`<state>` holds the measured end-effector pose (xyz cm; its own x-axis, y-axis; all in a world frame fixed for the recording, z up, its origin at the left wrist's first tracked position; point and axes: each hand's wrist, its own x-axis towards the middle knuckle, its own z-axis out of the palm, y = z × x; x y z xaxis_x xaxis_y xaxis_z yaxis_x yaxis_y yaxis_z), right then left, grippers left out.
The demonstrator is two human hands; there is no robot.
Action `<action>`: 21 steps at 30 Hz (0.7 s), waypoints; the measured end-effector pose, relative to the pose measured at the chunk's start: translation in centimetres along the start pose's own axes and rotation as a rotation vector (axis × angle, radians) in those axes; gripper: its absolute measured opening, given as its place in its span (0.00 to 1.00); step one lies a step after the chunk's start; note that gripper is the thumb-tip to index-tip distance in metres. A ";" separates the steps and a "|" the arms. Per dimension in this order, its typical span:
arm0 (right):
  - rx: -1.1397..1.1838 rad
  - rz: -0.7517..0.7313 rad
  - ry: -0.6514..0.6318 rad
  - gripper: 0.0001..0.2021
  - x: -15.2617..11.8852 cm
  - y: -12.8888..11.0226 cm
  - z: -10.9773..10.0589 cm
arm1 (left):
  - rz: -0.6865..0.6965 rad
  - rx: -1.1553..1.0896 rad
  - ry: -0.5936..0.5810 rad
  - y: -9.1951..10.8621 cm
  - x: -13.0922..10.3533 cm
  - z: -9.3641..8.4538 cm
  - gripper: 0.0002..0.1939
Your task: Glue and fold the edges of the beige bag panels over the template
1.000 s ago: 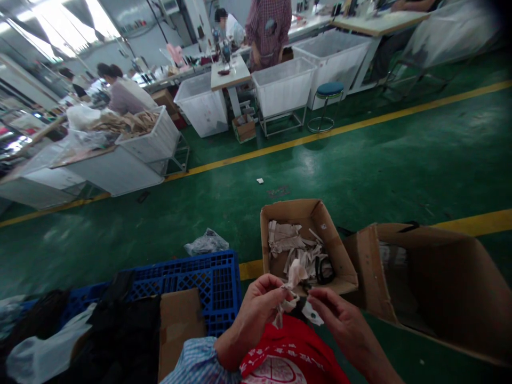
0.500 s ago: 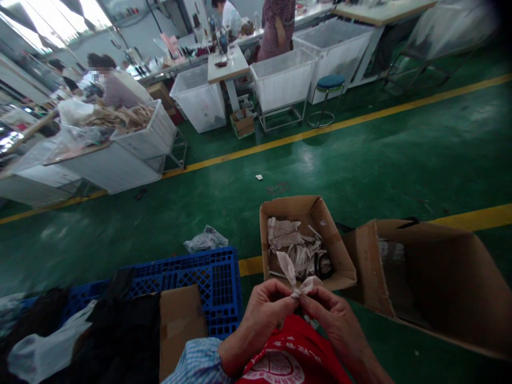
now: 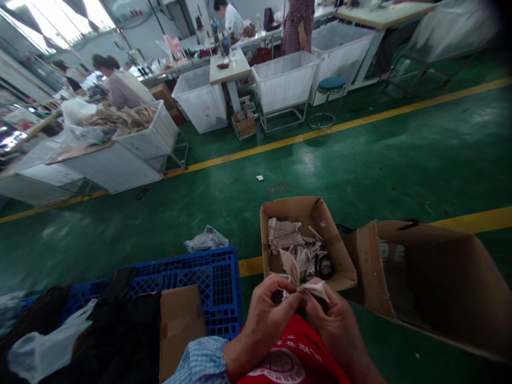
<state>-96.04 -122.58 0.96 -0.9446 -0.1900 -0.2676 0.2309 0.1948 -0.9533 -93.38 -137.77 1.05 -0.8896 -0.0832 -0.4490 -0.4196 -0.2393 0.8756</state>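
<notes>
Between my two hands is a pale pinkish fabric strip, gathered into a knot-like bunch at its middle. My left hand pinches the bunch from the left with thumb and forefinger. From the right, my right hand pinches it too, with a loose end lying over the fingers. One end of the strip sticks up past the fingertips. Just beyond them stands an open cardboard box holding pale fabric scraps and a black loop. The fingers partly hide the bunch.
A larger open carton lies to the right. On the left, a blue plastic pallet carries a cardboard piece and black bags. Across the green floor are white bins, a blue stool and people at sewing tables.
Both hands stay at the strip while their fingers shift around the bunch. The right-hand end now shows more over the right fingers. A standing person in the background has moved right.
</notes>
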 end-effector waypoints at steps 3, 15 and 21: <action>-0.115 -0.300 0.044 0.06 -0.4 -0.4 0.1 | -0.019 -0.070 -0.043 0.3 -0.1 0.0 0.18; 0.113 -0.149 -0.016 0.11 -1.5 -1.4 -1.9 | -0.114 -0.254 -0.082 1.0 -0.2 -0.5 0.27; -0.043 0.010 -0.180 0.18 -1.2 -2.7 -1.3 | -0.061 -0.229 -0.099 1.2 -0.6 -0.2 0.24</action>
<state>-95.80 -121.66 4.01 -0.8846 -0.3561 -0.3010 0.2258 0.2376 -0.9447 -93.28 -138.24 2.31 -0.8820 0.0305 -0.4702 -0.4311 -0.4549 0.7792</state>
